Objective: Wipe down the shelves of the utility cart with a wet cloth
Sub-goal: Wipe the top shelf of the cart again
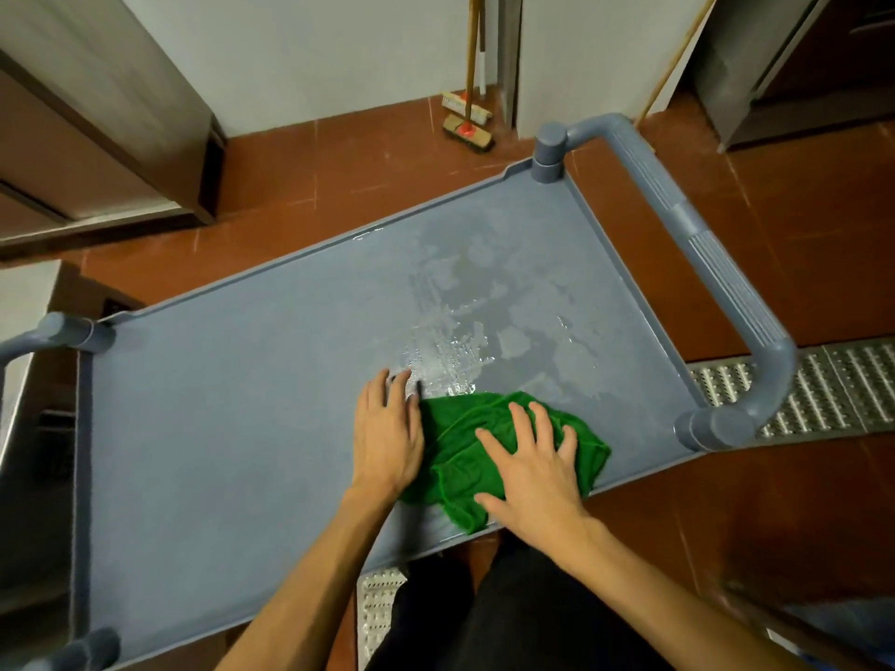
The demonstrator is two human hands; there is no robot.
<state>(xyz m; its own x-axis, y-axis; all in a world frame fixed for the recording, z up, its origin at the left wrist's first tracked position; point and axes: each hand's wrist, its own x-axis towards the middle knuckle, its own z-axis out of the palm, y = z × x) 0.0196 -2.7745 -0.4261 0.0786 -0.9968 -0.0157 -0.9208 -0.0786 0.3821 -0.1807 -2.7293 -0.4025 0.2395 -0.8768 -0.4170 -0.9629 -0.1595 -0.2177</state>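
Observation:
The grey-blue top shelf (242,404) of the utility cart fills the middle of the view. A crumpled green cloth (455,457) lies on it near the front edge, right of centre. My right hand (532,467) presses flat on the cloth with fingers spread. My left hand (387,428) lies flat on the shelf, fingers straight, its edge touching the cloth's left side. A wet, shiny patch (450,351) spreads just beyond my hands toward the far right corner.
The cart's grey handle (717,268) loops off its right end. Two brushes with long sticks (467,121) lean at the white wall behind. A metal floor grate (833,385) runs at the right. Steel cabinets stand at the far left and far right.

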